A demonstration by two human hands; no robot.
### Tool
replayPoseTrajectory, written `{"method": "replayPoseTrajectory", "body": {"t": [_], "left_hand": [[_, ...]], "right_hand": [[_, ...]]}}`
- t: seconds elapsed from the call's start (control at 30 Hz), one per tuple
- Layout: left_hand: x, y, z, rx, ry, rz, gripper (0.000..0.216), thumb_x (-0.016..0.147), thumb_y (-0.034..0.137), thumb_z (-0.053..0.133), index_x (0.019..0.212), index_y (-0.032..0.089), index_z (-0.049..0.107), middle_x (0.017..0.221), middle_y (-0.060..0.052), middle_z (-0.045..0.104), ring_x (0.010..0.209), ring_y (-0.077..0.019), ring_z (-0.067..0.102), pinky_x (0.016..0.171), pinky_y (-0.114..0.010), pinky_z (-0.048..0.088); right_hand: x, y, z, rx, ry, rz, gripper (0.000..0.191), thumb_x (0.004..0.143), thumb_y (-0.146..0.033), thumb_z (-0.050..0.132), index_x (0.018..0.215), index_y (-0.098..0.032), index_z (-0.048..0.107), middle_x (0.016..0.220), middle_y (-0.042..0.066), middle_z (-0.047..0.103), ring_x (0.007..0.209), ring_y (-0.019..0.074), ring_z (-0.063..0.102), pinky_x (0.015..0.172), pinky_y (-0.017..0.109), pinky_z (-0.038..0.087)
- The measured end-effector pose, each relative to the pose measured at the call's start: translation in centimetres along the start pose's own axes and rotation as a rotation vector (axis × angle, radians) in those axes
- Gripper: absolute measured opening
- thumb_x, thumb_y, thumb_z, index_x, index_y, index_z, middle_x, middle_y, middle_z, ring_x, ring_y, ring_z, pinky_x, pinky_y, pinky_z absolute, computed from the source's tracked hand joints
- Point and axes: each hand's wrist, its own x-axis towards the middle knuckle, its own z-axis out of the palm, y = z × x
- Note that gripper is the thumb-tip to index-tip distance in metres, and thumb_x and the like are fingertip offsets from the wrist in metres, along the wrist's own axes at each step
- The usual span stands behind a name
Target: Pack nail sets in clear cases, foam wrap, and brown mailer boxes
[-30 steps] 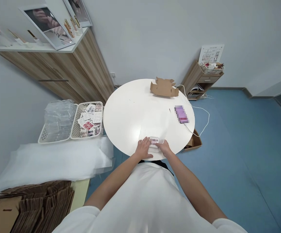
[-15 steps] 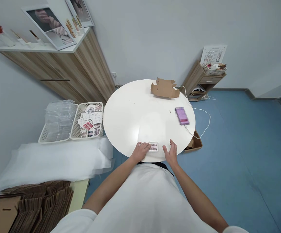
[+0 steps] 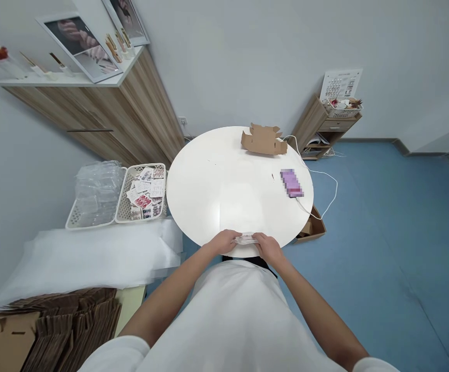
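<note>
A small clear plastic case of press-on nails [image 3: 246,239] is at the near edge of the round white table [image 3: 197,191]. My left hand [image 3: 225,241] grips the case's left end, fingers closed. On its right end my right hand [image 3: 268,248] has its fingers wrapped too. Between the hands the case looks tilted, so its narrow side faces me and the rows inside hardly show.
An unfolded cardboard box [image 3: 263,140] lies at the table's far side. A purple blurred phone [image 3: 291,183] with a white cable [image 3: 336,191] is on the right. Left of the table stand a basket of nail cards [image 3: 122,206] and a basket of clear plastic cases [image 3: 73,217].
My right hand has come left from the open air and taken the case's right end. The case, flat before under my left hand, is now tilted between both hands.
</note>
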Motion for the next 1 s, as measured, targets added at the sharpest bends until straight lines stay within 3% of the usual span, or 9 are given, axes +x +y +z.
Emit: {"method": "replayPoseTrajectory", "body": {"t": [0.17,0.27,0.33,0.4,0.47,0.5,0.63,0.8,1.0], "left_hand": [[1.0,-1.6,-2.4,-0.281,0.009,-0.194,0.027,0.075,0.028,0.043,0.091,0.019,0.062,0.093,-0.002,0.064,0.085,-0.0175,0.058,0.075,-0.026,0.043],[1.4,-2.8,-3.4,-0.356,0.036,-0.345,0.025,0.072,0.030,0.050,0.089,0.015,0.061,0.084,-0.004,0.065,0.075,-0.0177,0.060,0.067,-0.027,0.044],[1.7,-3.2,-3.6,-0.317,0.156,-0.455,0.028,0.072,0.029,0.051,0.095,0.013,0.058,0.085,-0.006,0.064,0.075,-0.0181,0.060,0.069,-0.028,0.045],[2.0,-3.1,-3.4,-0.181,0.366,-0.495,0.032,0.075,0.029,0.048,0.103,0.013,0.053,0.096,-0.009,0.061,0.086,-0.0192,0.058,0.075,-0.030,0.044],[2.4,-2.4,-2.8,-0.001,0.538,-0.403,0.035,0.078,0.030,0.044,0.109,0.014,0.049,0.109,-0.011,0.055,0.100,-0.0203,0.051,0.085,-0.033,0.040],[2.6,-1.9,-2.4,0.080,0.562,-0.310,0.035,0.079,0.030,0.043,0.110,0.014,0.048,0.114,-0.011,0.051,0.106,-0.0205,0.047,0.088,-0.033,0.037],[3.8,0.0,-0.6,0.320,0.373,-0.004,0.031,0.078,0.024,0.045,0.109,0.022,0.048,0.121,-0.007,0.048,0.117,-0.0217,0.037,0.096,-0.042,0.026],[5.3,0.3,0.5,0.431,0.326,-0.029,0.029,0.078,0.013,0.041,0.102,0.027,0.051,0.121,-0.004,0.049,0.123,-0.0228,0.029,0.098,-0.053,0.010],[6.1,-0.5,0.2,0.391,0.231,-0.030,0.027,0.076,0.013,0.042,0.097,0.026,0.052,0.108,-0.002,0.056,0.118,-0.0218,0.035,0.099,-0.052,0.009]], "right_hand": [[2.8,0.6,-1.8,0.223,-0.031,0.103,0.025,0.082,-0.026,0.039,0.101,-0.025,0.055,0.099,0.002,0.061,0.088,0.0188,0.055,0.071,0.028,0.038],[5.0,1.4,-2.6,0.393,-0.049,0.159,0.020,0.078,-0.028,0.046,0.092,-0.025,0.060,0.091,0.002,0.064,0.082,0.0195,0.056,0.068,0.027,0.038],[6.4,1.9,-3.0,0.453,-0.076,0.199,0.017,0.075,-0.027,0.050,0.087,-0.024,0.062,0.087,0.003,0.064,0.080,0.0197,0.056,0.066,0.027,0.037],[7.6,2.5,-3.1,0.463,-0.111,0.233,0.014,0.073,-0.027,0.052,0.082,-0.023,0.062,0.086,0.003,0.064,0.080,0.0199,0.056,0.065,0.026,0.037],[8.6,3.0,-3.0,0.459,-0.139,0.253,0.012,0.072,-0.026,0.052,0.077,-0.022,0.063,0.083,0.004,0.064,0.078,0.0194,0.056,0.063,0.026,0.036],[9.0,3.2,-2.8,0.456,-0.148,0.257,0.012,0.072,-0.026,0.052,0.074,-0.021,0.062,0.080,0.003,0.064,0.076,0.0190,0.056,0.062,0.026,0.036],[10.0,3.9,-2.0,0.440,-0.187,0.260,0.014,0.072,-0.026,0.052,0.063,-0.019,0.060,0.068,0.003,0.062,0.064,0.0162,0.055,0.058,0.025,0.035],[10.3,4.0,-1.2,0.417,-0.195,0.279,0.017,0.073,-0.027,0.050,0.062,-0.019,0.059,0.066,0.002,0.062,0.064,0.0147,0.054,0.058,0.024,0.035],[8.7,4.6,-1.1,0.342,-0.104,0.382,0.021,0.076,-0.027,0.046,0.092,-0.021,0.058,0.094,0.008,0.061,0.089,0.0218,0.053,0.072,0.031,0.037]]}}
